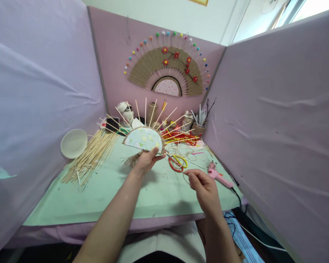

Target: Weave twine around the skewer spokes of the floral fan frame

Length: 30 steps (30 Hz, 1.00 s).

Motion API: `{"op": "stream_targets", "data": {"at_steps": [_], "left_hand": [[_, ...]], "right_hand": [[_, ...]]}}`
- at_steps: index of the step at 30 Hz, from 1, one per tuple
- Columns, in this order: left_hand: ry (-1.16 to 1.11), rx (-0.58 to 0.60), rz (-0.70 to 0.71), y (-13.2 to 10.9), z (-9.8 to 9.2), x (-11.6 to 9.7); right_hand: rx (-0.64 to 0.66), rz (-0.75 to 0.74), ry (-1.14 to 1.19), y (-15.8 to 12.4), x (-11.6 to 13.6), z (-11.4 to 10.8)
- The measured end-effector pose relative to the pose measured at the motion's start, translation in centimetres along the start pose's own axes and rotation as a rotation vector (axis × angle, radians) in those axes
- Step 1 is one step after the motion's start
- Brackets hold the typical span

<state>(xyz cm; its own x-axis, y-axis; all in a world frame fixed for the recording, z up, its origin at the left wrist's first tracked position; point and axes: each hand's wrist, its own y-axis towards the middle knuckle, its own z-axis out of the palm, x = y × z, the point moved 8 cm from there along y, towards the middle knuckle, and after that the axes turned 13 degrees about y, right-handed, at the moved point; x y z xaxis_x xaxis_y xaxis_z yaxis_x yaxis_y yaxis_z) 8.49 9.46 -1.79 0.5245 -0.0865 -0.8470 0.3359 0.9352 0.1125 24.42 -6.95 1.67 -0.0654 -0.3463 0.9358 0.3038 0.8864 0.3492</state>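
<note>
My left hand (148,160) grips the lower right edge of a half-round fan base (142,138), thumb on its front. Pale floral fabric covers the base, brown cord edges its curve, and thin wooden sticks fan out from it. Lower right of it, my right hand (204,186) is closed in a pinch on a thin piece of twine (184,177). The twine's far end is hard to make out. Scissors (177,163) with red and yellow handles appear between the two hands. A frayed twine bundle (132,160) shows below the base.
Loose sticks (89,157) lie at left by a white dish (74,143). A pink glue gun (219,175) with a cord rests at right. Red and yellow strips (178,137), jars (128,117) and a pen cup (199,128) stand behind. A finished fan (167,69) hangs on the back panel.
</note>
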Motion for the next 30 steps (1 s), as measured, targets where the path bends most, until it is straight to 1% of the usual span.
{"op": "stream_targets", "data": {"at_steps": [5,9,12,14,16,19,21,24,27,30], "left_hand": [[0.024,0.033,-0.011,-0.1,0.4,0.1],[0.048,0.044,-0.052,-0.4,0.6,0.3],[0.042,0.079,-0.085,-0.6,0.9,0.5],[0.021,0.108,-0.105,-0.7,1.0,0.5],[-0.003,0.14,-0.129,-0.9,1.2,0.7],[-0.032,0.192,-0.159,-1.1,1.6,0.9],[-0.042,0.227,-0.187,-1.4,2.0,1.2],[-0.039,0.286,-0.27,-2.0,3.0,2.1],[-0.036,0.356,-0.354,-2.8,4.3,3.4],[-0.029,0.419,-0.418,-3.9,5.5,4.5]], "right_hand": [[-0.166,-0.068,0.04,0.7,0.8,-3.7],[-0.268,-0.12,-0.015,1.1,1.4,-6.1],[-0.338,-0.136,-0.041,1.5,1.0,-7.8],[-0.369,-0.135,-0.055,1.7,0.3,-8.4],[-0.364,-0.131,-0.09,2.1,-0.4,-8.6],[-0.315,-0.144,-0.169,2.6,-1.3,-8.0],[-0.32,-0.16,-0.214,2.9,-1.7,-7.9],[-0.409,-0.178,-0.257,3.2,-2.0,-8.2],[-0.478,-0.179,-0.245,3.6,-2.4,-8.2],[-0.518,-0.127,-0.205,4.1,-3.0,-8.0]]}}
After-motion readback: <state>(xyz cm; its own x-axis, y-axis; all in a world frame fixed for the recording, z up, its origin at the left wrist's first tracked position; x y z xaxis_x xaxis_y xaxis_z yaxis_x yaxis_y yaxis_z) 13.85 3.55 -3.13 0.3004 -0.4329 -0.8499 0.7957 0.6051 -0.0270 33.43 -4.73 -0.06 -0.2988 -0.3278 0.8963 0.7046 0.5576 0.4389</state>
